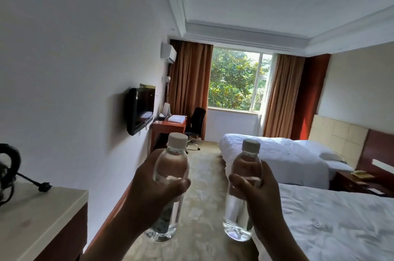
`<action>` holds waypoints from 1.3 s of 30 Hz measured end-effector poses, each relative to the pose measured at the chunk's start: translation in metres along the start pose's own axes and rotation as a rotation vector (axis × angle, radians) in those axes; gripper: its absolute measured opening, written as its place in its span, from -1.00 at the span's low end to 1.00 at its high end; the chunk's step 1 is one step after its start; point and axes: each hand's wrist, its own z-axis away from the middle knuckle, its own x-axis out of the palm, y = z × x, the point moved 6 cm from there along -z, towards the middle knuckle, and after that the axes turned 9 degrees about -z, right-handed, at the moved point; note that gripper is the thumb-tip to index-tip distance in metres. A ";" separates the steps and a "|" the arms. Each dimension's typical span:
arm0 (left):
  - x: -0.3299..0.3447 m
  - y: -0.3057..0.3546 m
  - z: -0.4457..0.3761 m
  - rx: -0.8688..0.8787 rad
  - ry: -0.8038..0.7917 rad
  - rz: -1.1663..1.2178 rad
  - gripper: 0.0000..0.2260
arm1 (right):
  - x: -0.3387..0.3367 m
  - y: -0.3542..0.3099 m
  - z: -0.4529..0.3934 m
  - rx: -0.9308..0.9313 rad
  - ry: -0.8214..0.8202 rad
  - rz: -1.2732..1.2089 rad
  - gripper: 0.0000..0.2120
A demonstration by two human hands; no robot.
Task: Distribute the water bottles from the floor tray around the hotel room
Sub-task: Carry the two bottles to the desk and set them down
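Note:
I hold two clear water bottles with white caps upright in front of me. My left hand (152, 192) is wrapped around the middle of the left bottle (172, 160). My right hand (259, 194) grips the right bottle (245, 169) the same way. Both bottles look full and stand roughly level with each other over the patterned carpet. The floor tray is out of sight.
A counter (36, 220) with a black kettle (8, 167) and its plug is at my left. Ahead on the left wall hang a TV (139, 109), then a wooden desk (169, 125) and black chair (196, 122). Two white beds (341, 224) and a nightstand (358, 180) line the right.

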 end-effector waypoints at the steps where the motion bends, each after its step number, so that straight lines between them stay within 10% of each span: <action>1: 0.002 -0.013 -0.024 0.008 0.005 -0.002 -0.55 | 0.007 0.011 -0.023 -0.006 0.006 0.013 -0.54; 23: 0.200 -0.242 -0.396 -0.085 -0.091 0.064 -0.68 | 0.017 0.264 -0.418 -0.011 -0.036 -0.036 -0.63; 39: 0.301 -0.409 -0.664 -0.092 -0.042 0.087 -0.42 | 0.046 0.449 -0.712 -0.011 -0.112 -0.115 -0.54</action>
